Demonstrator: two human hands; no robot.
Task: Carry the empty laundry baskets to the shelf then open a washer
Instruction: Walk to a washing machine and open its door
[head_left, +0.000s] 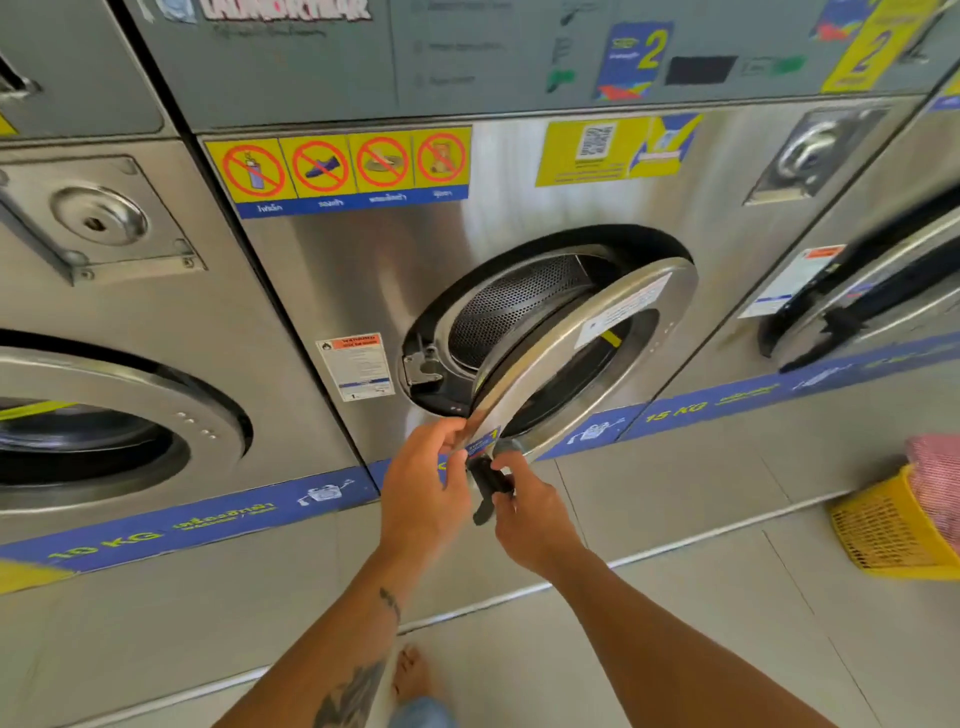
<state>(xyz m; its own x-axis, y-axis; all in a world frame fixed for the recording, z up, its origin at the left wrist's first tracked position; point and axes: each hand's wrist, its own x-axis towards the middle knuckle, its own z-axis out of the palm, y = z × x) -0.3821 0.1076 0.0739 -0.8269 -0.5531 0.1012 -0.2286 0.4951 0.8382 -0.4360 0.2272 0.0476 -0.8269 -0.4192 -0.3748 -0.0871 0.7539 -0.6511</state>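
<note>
The middle steel washer (363, 270) has its round door (566, 364) swung partly out, hinged on the right. The perforated drum (514, 306) shows behind it. My left hand (423, 486) pinches the door's lower left rim. My right hand (530, 512) grips the black door handle (488, 486) just below that rim. A yellow laundry basket (883, 525) holding a pink cloth (937, 467) stands on the floor at the right edge.
Steel washers flank the middle one: a shut door at left (104, 426) and another door at right (872, 296). Blue stripe runs along the machines' bases. Grey tiled floor (675, 649) lies below; my bare foot (410, 675) stands near the plinth.
</note>
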